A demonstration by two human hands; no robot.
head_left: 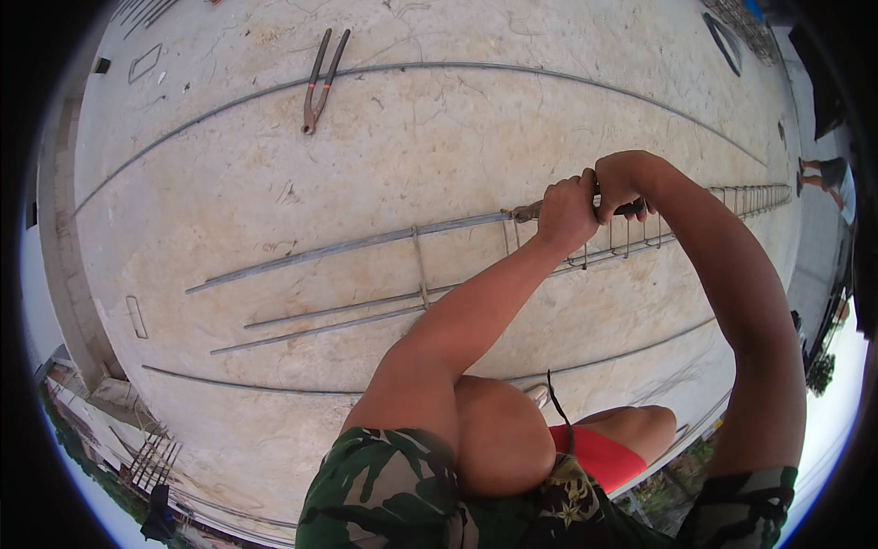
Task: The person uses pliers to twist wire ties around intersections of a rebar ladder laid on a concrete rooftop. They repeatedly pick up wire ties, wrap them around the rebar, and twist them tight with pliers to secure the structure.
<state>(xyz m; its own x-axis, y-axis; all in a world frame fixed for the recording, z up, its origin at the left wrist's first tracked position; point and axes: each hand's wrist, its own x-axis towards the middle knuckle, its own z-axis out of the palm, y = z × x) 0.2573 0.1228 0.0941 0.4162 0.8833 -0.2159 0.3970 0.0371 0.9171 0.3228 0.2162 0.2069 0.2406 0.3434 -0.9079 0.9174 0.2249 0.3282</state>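
My left hand is closed around the handles of a pair of pincers. Their rusty jaws meet the upper bar of a long steel rebar cage, at the corner of a stirrup. Just right of it, my right hand is bent down over the dark handle ends, fingers curled around them. The fingers of both hands partly hide the handles. Thin square stirrups link the cage's long bars, close together toward the far right and wider apart at the left, where bare bar ends stick out.
Long-handled cutters with red bands lie on the concrete floor beyond the cage, beside a long bent bar. Loose stirrups lie at the left. Another bar runs nearer me. A person stands at the far right.
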